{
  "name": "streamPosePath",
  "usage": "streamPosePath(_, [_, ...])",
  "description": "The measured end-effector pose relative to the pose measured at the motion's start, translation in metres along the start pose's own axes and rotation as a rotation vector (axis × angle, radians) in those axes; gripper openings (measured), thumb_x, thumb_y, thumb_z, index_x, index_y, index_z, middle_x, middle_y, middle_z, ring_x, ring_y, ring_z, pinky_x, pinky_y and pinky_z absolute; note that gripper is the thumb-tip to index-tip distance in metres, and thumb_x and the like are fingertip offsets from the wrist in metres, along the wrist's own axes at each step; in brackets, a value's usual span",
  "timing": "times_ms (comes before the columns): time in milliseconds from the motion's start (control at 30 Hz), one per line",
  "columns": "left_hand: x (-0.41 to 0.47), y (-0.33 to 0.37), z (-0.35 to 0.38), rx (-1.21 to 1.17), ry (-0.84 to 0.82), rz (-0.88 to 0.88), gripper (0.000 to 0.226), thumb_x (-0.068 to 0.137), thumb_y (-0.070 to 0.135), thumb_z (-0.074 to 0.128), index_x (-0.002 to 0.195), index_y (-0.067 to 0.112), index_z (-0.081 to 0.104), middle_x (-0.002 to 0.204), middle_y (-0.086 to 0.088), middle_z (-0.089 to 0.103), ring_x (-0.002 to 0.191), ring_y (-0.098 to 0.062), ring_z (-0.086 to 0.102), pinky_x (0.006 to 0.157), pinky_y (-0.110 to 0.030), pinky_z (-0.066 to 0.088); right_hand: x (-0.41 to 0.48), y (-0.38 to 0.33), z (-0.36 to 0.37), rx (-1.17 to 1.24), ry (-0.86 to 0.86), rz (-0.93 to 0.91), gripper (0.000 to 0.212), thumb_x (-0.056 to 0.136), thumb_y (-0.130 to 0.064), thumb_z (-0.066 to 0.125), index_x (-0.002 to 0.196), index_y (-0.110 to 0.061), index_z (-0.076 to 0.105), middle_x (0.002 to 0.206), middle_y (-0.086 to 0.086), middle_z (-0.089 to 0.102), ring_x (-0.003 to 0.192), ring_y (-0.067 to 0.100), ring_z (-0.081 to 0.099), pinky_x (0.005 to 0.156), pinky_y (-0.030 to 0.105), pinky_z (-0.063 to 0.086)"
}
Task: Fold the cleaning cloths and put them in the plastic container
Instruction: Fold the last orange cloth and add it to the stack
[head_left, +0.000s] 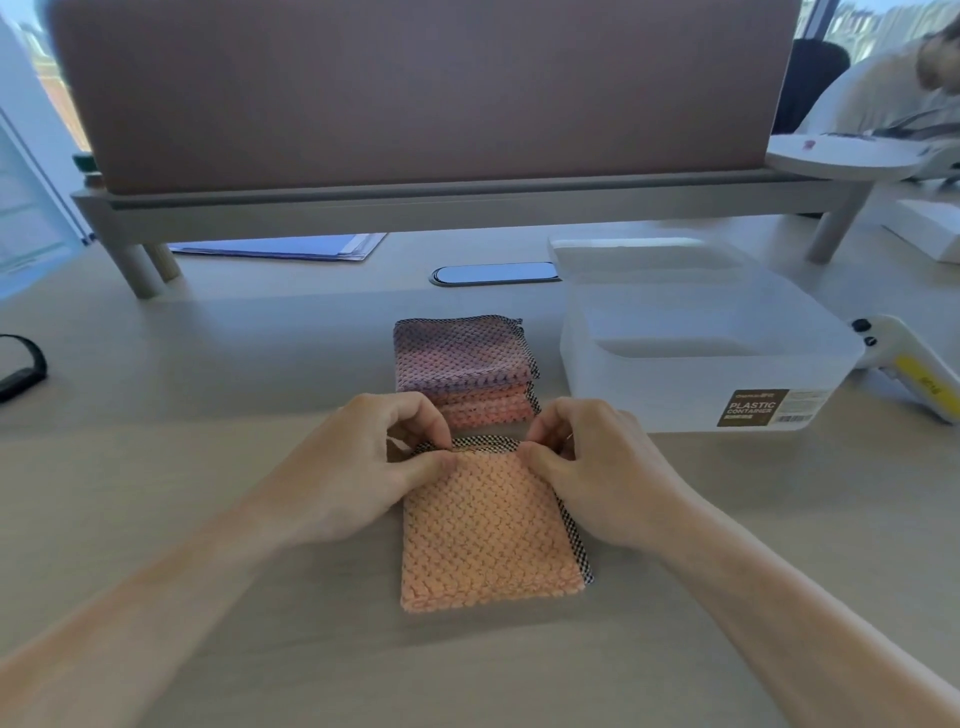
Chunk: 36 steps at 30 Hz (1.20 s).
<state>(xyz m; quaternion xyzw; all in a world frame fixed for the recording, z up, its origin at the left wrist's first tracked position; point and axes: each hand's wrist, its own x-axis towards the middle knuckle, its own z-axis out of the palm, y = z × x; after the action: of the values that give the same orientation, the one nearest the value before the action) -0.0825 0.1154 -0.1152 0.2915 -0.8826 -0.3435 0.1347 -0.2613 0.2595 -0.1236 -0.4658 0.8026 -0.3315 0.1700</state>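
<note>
Both hands (483, 457) pinch the orange cloth's (488, 540) far edge

Light wood desk (182, 519) w/ oval cable port (496, 273) set in the mid. Behind it, mauve divider panel (415, 88) on a grey frame (467, 205) w/ round legs. Windows (883, 21) at top L & R corners, bright daylight thru them. Dark chair back (813, 78) beyond the panel, R side.

Soft daylight enters from windows behind, leaving the tabletop (208, 519) evenly lit. Shadows are faint. Wide-angle distortion bends the blurred edges.
</note>
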Motion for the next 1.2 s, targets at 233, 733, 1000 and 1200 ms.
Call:
streamPosePath(233, [0.001, -0.001, 0.001, -0.112, -0.06, 0.056, 0.01, 0.094, 0.036, 0.068, 0.093, 0.029, 0.061, 0.088, 0.008, 0.069, 0.082, -0.012, 0.065, 0.081, -0.039, 0.053, 0.003, 0.004, -0.005, 0.14, -0.031, 0.014, 0.01, 0.095, -0.033, 0.068, 0.091, -0.024, 0.066, 0.084, -0.005, 0.073, 0.081, 0.012, 0.067, 0.07, 0.024, 0.05])
streamPosePath(733, [0.003, 0.003, 0.02, 0.417, 0.084, 0.225, 0.03, 0.095, 0.062, 0.041, 0.082, 0.037, 0.053, 0.077, 0.02, 0.056, 0.078, 0.0, 0.05, 0.089, -0.032, 0.038, -0.011, -0.012, 0.004, -0.329, 0.064, -0.001, 0.019, 0.105, -0.044, 0.041, 0.107, -0.025, 0.045, 0.08, -0.006, 0.054, 0.076, 0.02, 0.058, 0.071, 0.039, 0.052])
streamPosePath(1000, [-0.044, 0.026, 0.029, 0.415, 0.061, 0.295, 0.056, 0.1, 0.058, 0.037, 0.15, 0.034, 0.038, 0.153, 0.021, 0.037, 0.144, 0.001, 0.03, 0.119, -0.021, 0.019, -0.05, -0.008, -0.013, -0.173, 0.125, -0.075, 0.034, 0.093, -0.06, 0.049, 0.121, -0.041, 0.041, 0.098, -0.019, 0.054, 0.08, 0.006, 0.058, 0.074, 0.03, 0.05])
streamPosePath(1200, [-0.053, 0.011, 0.043, 0.592, -0.151, 0.289, 0.072, 0.098, 0.066, 0.005, 0.161, 0.036, -0.01, 0.169, 0.021, -0.012, 0.151, 0.004, -0.023, 0.125, -0.028, -0.008, -0.068, 0.006, -0.008, -0.147, 0.078, -0.064, 0.041, 0.081, -0.036, 0.08, 0.11, -0.04, 0.051, 0.088, -0.016, 0.058, 0.068, 0.004, 0.058, 0.07, 0.02, 0.048])
